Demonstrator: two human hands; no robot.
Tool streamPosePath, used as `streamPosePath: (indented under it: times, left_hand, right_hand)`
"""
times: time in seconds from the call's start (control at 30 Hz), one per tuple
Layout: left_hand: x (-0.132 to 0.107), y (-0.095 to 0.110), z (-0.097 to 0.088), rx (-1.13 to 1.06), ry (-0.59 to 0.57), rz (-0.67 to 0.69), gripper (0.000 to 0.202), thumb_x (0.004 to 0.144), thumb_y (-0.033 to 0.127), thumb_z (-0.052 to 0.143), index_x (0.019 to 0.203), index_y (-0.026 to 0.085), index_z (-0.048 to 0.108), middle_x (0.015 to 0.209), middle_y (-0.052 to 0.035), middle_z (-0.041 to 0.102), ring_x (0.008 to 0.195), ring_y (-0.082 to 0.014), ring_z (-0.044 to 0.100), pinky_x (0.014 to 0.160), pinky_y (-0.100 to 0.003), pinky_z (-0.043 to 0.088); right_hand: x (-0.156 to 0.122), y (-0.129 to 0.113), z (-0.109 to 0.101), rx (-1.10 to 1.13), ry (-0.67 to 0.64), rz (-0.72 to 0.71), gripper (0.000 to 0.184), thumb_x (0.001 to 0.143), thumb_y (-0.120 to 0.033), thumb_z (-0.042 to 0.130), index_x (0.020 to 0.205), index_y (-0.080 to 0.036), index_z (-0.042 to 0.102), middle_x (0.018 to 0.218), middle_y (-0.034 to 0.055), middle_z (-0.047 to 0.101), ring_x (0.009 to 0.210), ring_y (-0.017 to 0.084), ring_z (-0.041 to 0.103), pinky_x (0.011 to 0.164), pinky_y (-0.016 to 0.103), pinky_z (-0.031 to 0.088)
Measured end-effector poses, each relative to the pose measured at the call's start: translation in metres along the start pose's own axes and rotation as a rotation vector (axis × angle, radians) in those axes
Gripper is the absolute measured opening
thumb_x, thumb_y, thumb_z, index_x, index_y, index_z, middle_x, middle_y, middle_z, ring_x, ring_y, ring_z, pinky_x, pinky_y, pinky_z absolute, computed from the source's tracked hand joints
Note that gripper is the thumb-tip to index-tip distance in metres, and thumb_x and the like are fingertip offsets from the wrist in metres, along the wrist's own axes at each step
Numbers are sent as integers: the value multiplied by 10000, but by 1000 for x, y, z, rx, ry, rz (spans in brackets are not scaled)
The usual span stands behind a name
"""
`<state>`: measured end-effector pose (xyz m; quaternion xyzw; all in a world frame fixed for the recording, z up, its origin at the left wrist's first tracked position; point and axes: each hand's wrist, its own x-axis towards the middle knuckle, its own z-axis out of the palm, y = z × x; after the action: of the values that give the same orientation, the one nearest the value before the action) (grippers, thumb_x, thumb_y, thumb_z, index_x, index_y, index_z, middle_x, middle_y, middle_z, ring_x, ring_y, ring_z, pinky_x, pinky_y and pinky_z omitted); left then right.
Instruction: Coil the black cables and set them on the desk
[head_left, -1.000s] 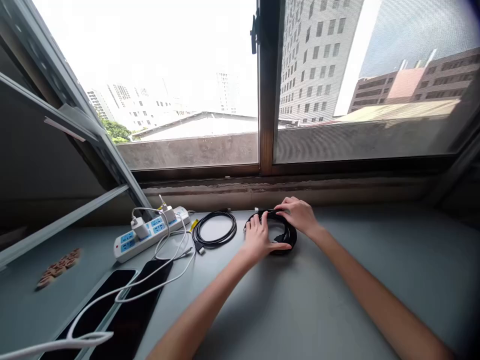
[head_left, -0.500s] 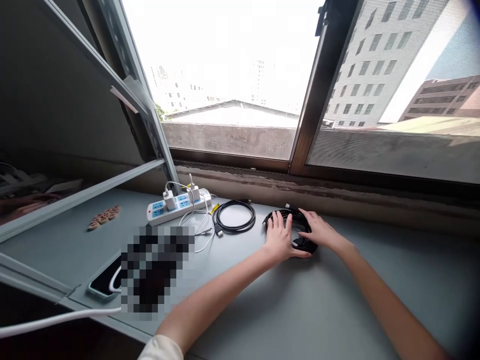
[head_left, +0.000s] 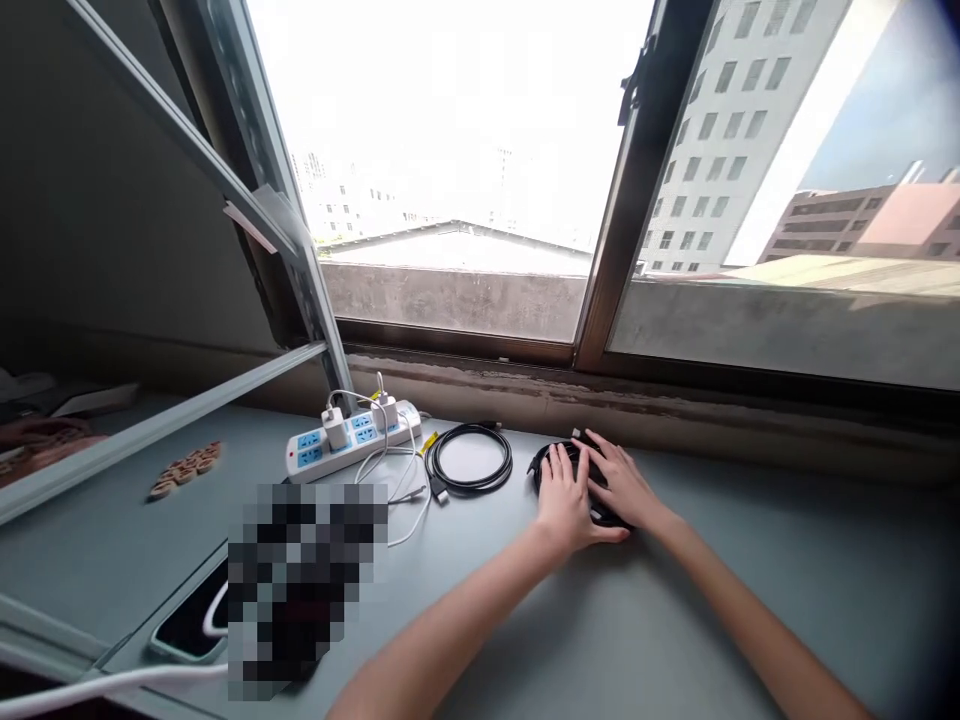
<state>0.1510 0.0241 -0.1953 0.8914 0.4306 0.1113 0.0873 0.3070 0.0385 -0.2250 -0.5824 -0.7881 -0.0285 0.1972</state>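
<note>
A coiled black cable (head_left: 537, 466) lies on the grey tabletop in the head view, mostly covered by both hands. My left hand (head_left: 564, 500) rests on its left and near side, fingers spread and thumb stretched to the right. My right hand (head_left: 621, 482) lies flat over its right side, fingers reaching toward the left hand. A plug of the cable pokes out just behind the right fingertips. To the left, a second black cable (head_left: 504, 478) lies in a neat round coil, with a yellow tag and a plug at its left side.
Behind the left coil is a white power strip (head_left: 352, 452) with chargers and loose white cords. A phone (head_left: 184, 625) and a pixelated dark area (head_left: 300, 600) are at the near left. Small brown pieces (head_left: 184, 470) lie beyond a metal frame (head_left: 187, 420). Windows line the back.
My right hand has moved left and flattened onto the coil, closer to my left hand. The left hand stays on the cable. The camera view has tilted up a little.
</note>
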Motion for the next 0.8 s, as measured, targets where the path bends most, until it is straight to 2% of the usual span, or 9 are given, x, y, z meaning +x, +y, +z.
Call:
streamPosePath:
  times: [0.17,0.27,0.37,0.43,0.47,0.53,0.6,0.67,0.8]
  left_hand:
    - [1,-1,-5,-60,-74,-27,1160,622,797,463,1442,68,87,1472,-240,58,1358,-368,1,1095,-509,103]
    - [2,-1,-25,-150,-166,-43,1070,710,769,373,1438,42,79,1473,-241,63,1358,-365,-8,1092,-509,100]
    - [5,-10,-59,-364,-308,-6,941,771,727,319,1436,80,157,1447,-208,249,1344,-353,181,1065,-473,226]
    - [9,-24,-80,-431,-315,49,712,829,683,226,1349,226,389,1343,-71,469,1237,-238,423,1006,-323,352]
    - [10,-33,-89,-452,-301,52,659,845,668,188,1292,264,457,1290,-22,524,1179,-194,483,972,-267,379]
    - [11,-54,-103,-445,-234,-29,662,839,676,197,1231,245,511,1261,-23,546,1156,-196,499,955,-255,386]
    - [9,-76,-111,-403,-177,-195,717,808,693,283,1196,143,530,1252,-126,537,1161,-289,486,953,-346,389]
    - [5,-95,-117,-372,-191,-352,734,783,693,344,1099,73,576,1157,-206,575,1023,-355,571,858,-412,445]
    - [-4,-111,-127,-387,-243,-476,721,789,707,290,1035,99,589,1072,-161,620,659,-237,663,685,-335,505]
  right_hand:
    - [2,4,4,32,24,1,529,843,-296,494,1359,-241,392,1409,71,254,1263,247,278,985,431,354]
    - [3,8,8,48,34,15,533,816,-284,520,1339,-251,422,1404,65,268,1251,258,297,984,429,355]
    - [3,12,13,61,43,23,514,807,-272,518,1316,-239,451,1398,66,279,1241,267,314,999,433,343]
    - [2,14,15,64,54,17,508,805,-269,505,1309,-222,459,1395,71,280,1241,272,310,1007,438,335]
    - [2,15,15,64,60,9,510,805,-269,497,1311,-217,457,1394,70,280,1242,271,307,1011,436,333]
    - [1,15,14,64,68,-17,522,809,-271,480,1327,-218,439,1390,61,283,1241,263,305,1017,424,330]
    - [0,16,13,68,71,-38,522,814,-276,468,1333,-229,431,1383,51,294,1231,260,316,1015,416,336]
    - [-1,16,12,73,75,-43,514,813,-283,464,1324,-238,438,1373,49,307,1217,271,332,1004,427,344]
    - [-2,19,12,97,83,-33,499,809,-316,460,1303,-245,452,1367,47,312,1203,294,342,997,455,338]
